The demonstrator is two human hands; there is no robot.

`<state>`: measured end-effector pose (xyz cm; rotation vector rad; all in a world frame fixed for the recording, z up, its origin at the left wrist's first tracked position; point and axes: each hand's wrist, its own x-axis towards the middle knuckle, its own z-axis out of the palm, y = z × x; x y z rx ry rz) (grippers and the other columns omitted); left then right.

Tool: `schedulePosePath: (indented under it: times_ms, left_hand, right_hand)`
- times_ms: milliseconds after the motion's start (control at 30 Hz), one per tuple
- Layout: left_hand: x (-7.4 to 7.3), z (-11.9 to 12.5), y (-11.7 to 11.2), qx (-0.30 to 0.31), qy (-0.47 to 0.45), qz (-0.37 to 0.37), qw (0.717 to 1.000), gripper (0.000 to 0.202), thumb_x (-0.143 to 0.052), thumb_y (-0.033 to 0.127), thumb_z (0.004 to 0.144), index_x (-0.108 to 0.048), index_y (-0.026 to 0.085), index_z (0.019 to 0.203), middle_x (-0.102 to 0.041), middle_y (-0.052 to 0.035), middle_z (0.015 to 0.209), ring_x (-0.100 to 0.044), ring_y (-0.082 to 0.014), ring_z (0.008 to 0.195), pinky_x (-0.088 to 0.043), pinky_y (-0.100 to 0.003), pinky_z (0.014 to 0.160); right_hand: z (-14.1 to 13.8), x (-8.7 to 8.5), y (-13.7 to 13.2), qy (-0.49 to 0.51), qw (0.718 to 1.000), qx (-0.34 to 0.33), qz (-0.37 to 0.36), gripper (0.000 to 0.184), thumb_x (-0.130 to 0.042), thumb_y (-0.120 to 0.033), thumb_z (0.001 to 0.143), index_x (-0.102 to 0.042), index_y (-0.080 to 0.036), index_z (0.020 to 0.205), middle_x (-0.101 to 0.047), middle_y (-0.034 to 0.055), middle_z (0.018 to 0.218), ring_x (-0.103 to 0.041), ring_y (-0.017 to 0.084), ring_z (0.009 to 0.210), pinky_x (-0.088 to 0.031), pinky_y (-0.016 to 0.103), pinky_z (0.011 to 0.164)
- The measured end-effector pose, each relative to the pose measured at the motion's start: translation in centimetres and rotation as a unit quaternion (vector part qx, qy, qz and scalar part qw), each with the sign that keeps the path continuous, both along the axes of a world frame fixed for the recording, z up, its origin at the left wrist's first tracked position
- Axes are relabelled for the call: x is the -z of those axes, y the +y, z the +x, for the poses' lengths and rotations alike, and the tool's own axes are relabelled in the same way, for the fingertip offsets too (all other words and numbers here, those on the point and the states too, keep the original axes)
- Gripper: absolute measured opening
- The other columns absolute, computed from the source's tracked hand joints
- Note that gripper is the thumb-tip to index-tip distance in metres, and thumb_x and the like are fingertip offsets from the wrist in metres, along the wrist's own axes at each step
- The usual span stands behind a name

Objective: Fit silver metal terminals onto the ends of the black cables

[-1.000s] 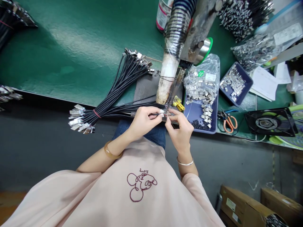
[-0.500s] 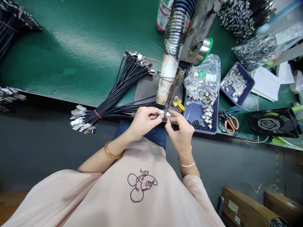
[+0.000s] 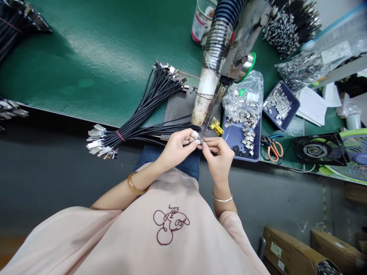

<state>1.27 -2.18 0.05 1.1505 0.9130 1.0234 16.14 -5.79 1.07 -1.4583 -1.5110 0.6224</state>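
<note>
My left hand [image 3: 178,148] is closed in a pinch on a black cable, close to its end; white wrapping covers a fingertip. Meeting it, my right hand [image 3: 220,157] has thumb and fingers pinched on a small metal connector [image 3: 201,141] at that cable end, mostly covered by fingertips. Beyond the left hand, a bundle of black cables [image 3: 134,110] tied with a red band lies across the table edge, metal connectors at its ends. Loose cable ends [image 3: 183,126] reach toward the hands over a dark plate [image 3: 177,105].
A soldering iron-like metal rod [image 3: 215,105] and a taped hose [image 3: 202,91] hang just beyond my hands. At right are a yellow clip [image 3: 216,126], a blue tray [image 3: 234,134] of metal shells, a smaller tray [image 3: 292,112], pliers [image 3: 273,149] and a black fan [image 3: 318,150].
My hands have drawn closer together, and the metal piece between them is now more covered by my fingertips. The camera view has shifted slightly.
</note>
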Motion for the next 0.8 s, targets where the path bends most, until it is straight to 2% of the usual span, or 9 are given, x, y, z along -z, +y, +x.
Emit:
schedulePosePath:
  times_ms: [100,333,533,800]
  left_hand:
    - [-0.2,-0.2,0.1,0.011,-0.02,-0.002,1.0,0.005,-0.063,0.018,0.081,-0.06,0.014,0.08,-0.063,0.0017,0.07,-0.063,-0.008,0.066,-0.053,-0.018,0.071]
    - [0.4,0.1,-0.1,-0.01,0.019,0.012,1.0,0.004,-0.062,0.017,0.082,-0.063,0.014,0.084,-0.063,0.0004,0.074,-0.061,-0.0094,0.069,-0.051,-0.02,0.069]
    - [0.5,0.5,-0.1,-0.04,0.07,0.017,0.997,0.005,-0.062,0.018,0.083,-0.063,0.014,0.085,-0.059,0.002,0.071,-0.056,-0.0076,0.064,-0.046,-0.017,0.062]
    - [0.2,0.6,-0.2,-0.058,0.089,0.035,0.994,0.006,-0.062,0.019,0.083,-0.063,0.014,0.085,-0.059,0.0018,0.069,-0.054,-0.0071,0.061,-0.043,-0.015,0.057]
  right_hand:
    - [0.1,-0.1,0.1,0.025,1.0,-0.007,-0.011,0.01,-0.067,-0.024,0.089,-0.063,-0.02,0.08,-0.072,0.0014,0.092,-0.074,0.012,0.076,-0.066,0.025,0.07]
    - [0.1,0.0,0.3,-0.099,0.992,-0.005,0.072,0.01,-0.063,-0.019,0.091,-0.066,-0.022,0.081,-0.074,0.0027,0.092,-0.072,0.013,0.081,-0.064,0.025,0.067]
    - [0.1,0.4,0.9,-0.157,0.982,-0.006,0.109,0.011,-0.061,-0.018,0.093,-0.064,-0.023,0.083,-0.074,0.0032,0.093,-0.072,0.014,0.084,-0.062,0.026,0.07]
    - [0.1,0.3,0.9,-0.222,0.959,-0.015,0.174,0.012,-0.061,-0.014,0.091,-0.061,-0.023,0.085,-0.076,0.0037,0.096,-0.074,0.014,0.085,-0.058,0.024,0.071]
